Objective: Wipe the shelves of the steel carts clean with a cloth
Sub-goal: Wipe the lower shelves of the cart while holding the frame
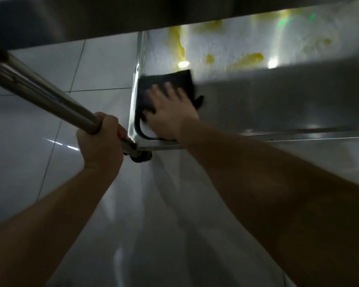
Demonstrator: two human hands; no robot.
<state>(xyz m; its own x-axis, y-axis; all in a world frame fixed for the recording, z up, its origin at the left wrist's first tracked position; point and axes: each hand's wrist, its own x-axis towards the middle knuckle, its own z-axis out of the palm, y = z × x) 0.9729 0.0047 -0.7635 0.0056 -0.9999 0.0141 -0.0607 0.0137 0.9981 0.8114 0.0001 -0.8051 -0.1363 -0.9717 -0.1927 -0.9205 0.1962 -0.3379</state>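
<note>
The dark, square, folded cloth (166, 88) lies flat on the lowest shelf of the steel cart (257, 104), tucked into the shelf's near left corner, close to the raised rim on the left side. Your right hand (170, 112) lies on top of it with the palm down and the fingers (168, 88) spread and flat, pressing the cloth to the metal rather than gripping it; the hand and the cloth are blurred. Beyond the cloth, further back on the same shelf, you can see yellow smears (247, 59) scattered across the bright, wet-looking surface. Your left hand (102, 139) is clenched around the round steel upright post (50, 94) of the cart, just above the corner where the post meets the shelf, fingers wrapped fully around it. A small dark caster (141, 158) shows under that corner. An upper steel shelf (133, 13) crosses the top of the view, and pale glossy floor tiles (39, 141) lie beneath and to the left.
</note>
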